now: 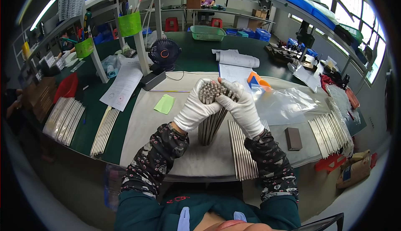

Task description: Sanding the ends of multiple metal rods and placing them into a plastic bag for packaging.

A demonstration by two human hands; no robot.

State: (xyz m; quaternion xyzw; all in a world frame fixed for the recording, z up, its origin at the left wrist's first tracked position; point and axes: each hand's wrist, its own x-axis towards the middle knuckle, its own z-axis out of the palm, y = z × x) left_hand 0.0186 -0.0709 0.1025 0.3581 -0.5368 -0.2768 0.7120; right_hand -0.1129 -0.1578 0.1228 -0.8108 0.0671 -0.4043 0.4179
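Wht gloves (193, 112); blk patterned sleeves (147, 162); dk grn top (137, 212)

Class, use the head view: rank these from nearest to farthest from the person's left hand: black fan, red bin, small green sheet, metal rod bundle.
1. Metal rod bundle, touching the gloved left hand.
2. Small green sheet, just to its left.
3. Black fan, beyond the sheet.
4. Red bin, far left.

A bundle of rods (210, 127) stands on a cloth (144, 141) between left hand (193, 110) and right hand (242, 109). Loose rods (242, 153) lie to its right, then a block (293, 139). Behind, leftward, sits a fan (165, 53).
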